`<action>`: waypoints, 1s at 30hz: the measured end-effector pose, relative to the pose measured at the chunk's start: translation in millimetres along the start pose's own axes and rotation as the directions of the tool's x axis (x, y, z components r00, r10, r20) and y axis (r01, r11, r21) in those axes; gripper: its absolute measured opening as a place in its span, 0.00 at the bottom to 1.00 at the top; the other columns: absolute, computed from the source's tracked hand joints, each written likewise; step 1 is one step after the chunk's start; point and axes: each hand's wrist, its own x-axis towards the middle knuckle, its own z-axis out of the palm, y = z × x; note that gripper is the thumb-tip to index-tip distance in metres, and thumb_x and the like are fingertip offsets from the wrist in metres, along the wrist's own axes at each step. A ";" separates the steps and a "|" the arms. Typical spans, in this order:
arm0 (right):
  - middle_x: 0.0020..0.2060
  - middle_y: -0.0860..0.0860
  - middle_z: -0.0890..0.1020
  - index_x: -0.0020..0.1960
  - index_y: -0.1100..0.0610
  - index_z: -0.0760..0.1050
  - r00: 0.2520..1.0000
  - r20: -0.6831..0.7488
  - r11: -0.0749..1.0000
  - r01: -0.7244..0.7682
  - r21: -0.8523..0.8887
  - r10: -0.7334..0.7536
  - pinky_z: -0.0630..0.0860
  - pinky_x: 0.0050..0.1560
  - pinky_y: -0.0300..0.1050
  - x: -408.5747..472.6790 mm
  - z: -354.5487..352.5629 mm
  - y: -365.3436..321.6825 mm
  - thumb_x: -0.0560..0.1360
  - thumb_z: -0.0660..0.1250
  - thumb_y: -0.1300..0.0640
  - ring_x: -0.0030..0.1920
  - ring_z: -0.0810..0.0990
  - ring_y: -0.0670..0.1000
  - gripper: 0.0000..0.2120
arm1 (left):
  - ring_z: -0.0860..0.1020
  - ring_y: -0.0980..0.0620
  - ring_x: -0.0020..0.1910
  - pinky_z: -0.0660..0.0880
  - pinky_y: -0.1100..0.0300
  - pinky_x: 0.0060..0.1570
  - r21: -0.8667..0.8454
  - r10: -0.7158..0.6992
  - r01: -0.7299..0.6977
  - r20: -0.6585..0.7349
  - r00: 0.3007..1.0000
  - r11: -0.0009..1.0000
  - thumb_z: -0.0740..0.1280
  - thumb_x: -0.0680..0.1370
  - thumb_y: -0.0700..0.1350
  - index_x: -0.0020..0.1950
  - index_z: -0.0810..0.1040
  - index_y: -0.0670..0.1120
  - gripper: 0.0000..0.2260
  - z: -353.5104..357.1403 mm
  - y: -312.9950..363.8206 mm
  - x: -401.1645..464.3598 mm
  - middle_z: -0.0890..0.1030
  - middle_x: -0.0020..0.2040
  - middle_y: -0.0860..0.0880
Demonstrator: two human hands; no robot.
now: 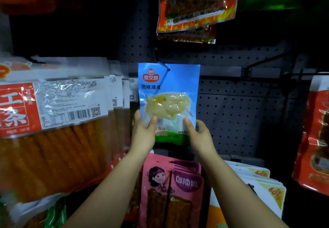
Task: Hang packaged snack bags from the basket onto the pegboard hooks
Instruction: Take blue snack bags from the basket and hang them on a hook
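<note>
Head view, one item under handling: a light-blue plastic snack bag (pixel 169 92) with a clear window showing pale yellow contents, red logo at its top, green band along its foot. It hangs upright against the dark grey perforated pegboard (pixel 231 113), its top hole threaded on a thin dark metal hook (pixel 164 67).

Left hand (pixel 143 133): grips the blue bag's lower left corner, thumb on the front face, fingers behind.
Right hand (pixel 200 135): grips the blue bag's lower right corner, thumb on the front, fingers curled round the edge.

Left of the blue bag: a row of large clear packs of orange strips (pixel 53 129) with red-and-white labels, hung one behind another.
Above the blue bag: orange flame-printed packets (pixel 192 10).
Below the blue bag: a pink packet with a cartoon figure (pixel 170 183).
Below and right of the blue bag: white packets with yellow-green corner tags (pixel 261 179).
Far right of the blue bag: a red packet (pixel 315 138), partly cut off by the frame edge.
</note>
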 end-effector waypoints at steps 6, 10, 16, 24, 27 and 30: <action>0.51 0.55 0.80 0.66 0.60 0.69 0.990 0.018 0.990 -0.137 -0.028 0.137 0.74 0.58 0.55 -55.3 -8.1 6.0 0.76 0.68 0.52 0.52 0.80 0.56 0.23 | 0.76 0.46 0.59 0.71 0.49 0.63 -0.080 -0.230 0.241 0.126 0.965 0.967 0.62 0.80 0.46 0.72 0.62 0.47 0.22 -20.5 -22.1 -55.2 0.75 0.63 0.45; 0.51 0.54 0.80 0.64 0.57 0.72 0.990 -0.056 0.991 -0.128 0.042 0.130 0.75 0.59 0.53 -122.9 -22.0 0.7 0.75 0.69 0.57 0.52 0.79 0.54 0.19 | 0.74 0.57 0.53 0.70 0.70 0.51 -0.187 -0.261 0.288 0.157 0.952 0.939 0.63 0.79 0.40 0.69 0.67 0.43 0.18 -47.5 -16.9 -110.9 0.73 0.63 0.48; 0.39 0.49 0.82 0.45 0.49 0.79 0.990 -0.076 0.992 -0.119 0.032 0.121 0.77 0.44 0.48 -244.1 -60.2 14.1 0.75 0.68 0.59 0.42 0.82 0.54 0.05 | 0.80 0.62 0.39 0.75 0.71 0.42 -0.230 -0.066 0.159 0.365 0.929 0.960 0.65 0.77 0.38 0.46 0.79 0.52 0.08 -73.3 1.0 -202.4 0.82 0.42 0.51; 0.32 0.49 0.82 0.42 0.51 0.79 0.865 -0.281 0.894 -0.445 -0.052 0.415 0.73 0.37 0.38 -425.1 -153.0 73.2 0.76 0.66 0.62 0.32 0.76 0.44 0.08 | 0.78 0.64 0.34 0.72 0.72 0.34 -0.049 -0.131 0.268 0.779 0.613 0.962 0.65 0.72 0.46 0.40 0.79 0.60 0.08 -15.8 -28.8 -347.7 0.82 0.35 0.60; 0.34 0.54 0.82 0.43 0.52 0.78 0.761 -0.387 0.808 -0.585 -0.063 0.521 0.74 0.40 0.43 -485.6 -195.4 106.0 0.76 0.66 0.61 0.33 0.77 0.46 0.07 | 0.78 0.63 0.34 0.73 0.72 0.37 0.068 -0.221 0.331 0.865 0.450 0.941 0.66 0.76 0.39 0.41 0.78 0.55 0.11 24.0 -59.6 -414.2 0.81 0.34 0.56; 0.34 0.53 0.82 0.41 0.51 0.76 0.627 -0.451 0.689 -0.724 -0.034 0.635 0.75 0.39 0.37 -536.5 -235.6 151.8 0.77 0.65 0.62 0.31 0.78 0.43 0.08 | 0.77 0.64 0.34 0.72 0.73 0.38 0.207 -0.317 0.361 0.906 0.279 0.909 0.65 0.77 0.38 0.44 0.78 0.51 0.08 64.9 -98.6 -484.8 0.81 0.38 0.54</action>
